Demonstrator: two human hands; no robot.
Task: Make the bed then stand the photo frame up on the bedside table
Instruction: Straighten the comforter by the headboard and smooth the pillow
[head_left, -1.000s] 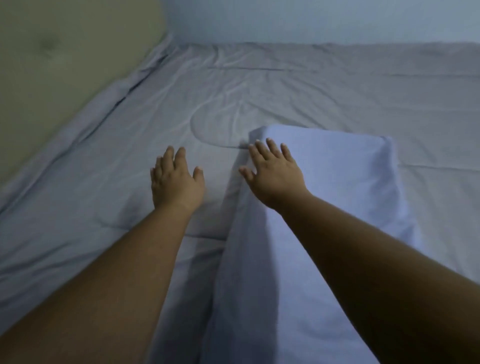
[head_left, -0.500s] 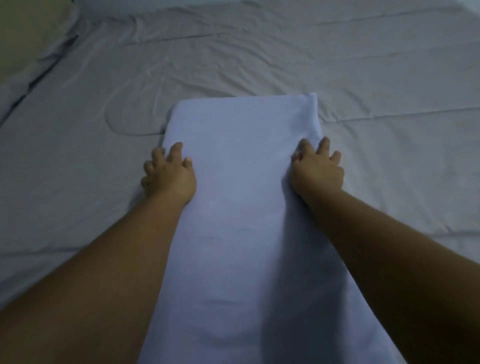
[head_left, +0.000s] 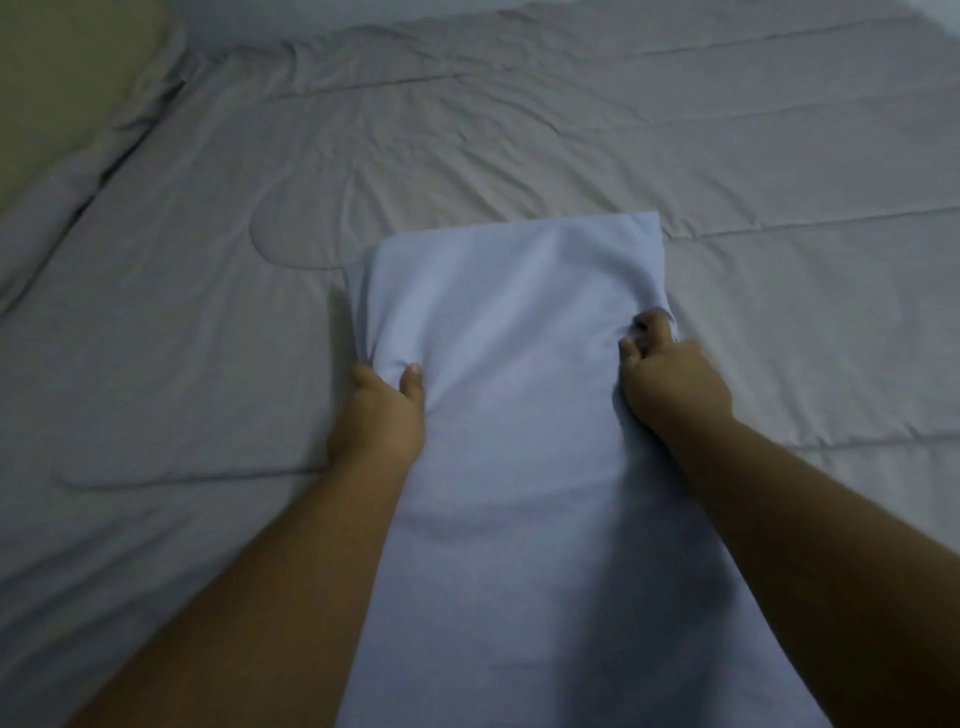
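A long, pale lavender-blue fabric pillow (head_left: 519, 415) lies lengthwise on the bed, its far short end pointing away from the person and its near end running out of the bottom of the view. Its cover is smooth through the middle and puckers into small creases at both long edges. The left hand (head_left: 382, 410) pinches the pillow's left edge, thumb on top and the other fingers tucked beneath the cloth. The right hand (head_left: 670, 379) has its fingers curled shut around the bunched right edge. Under the pillow spreads a wrinkled grey quilted bedcover (head_left: 727, 182) with stitched seams. A beige padded headboard (head_left: 57, 73) sits at the upper left corner.
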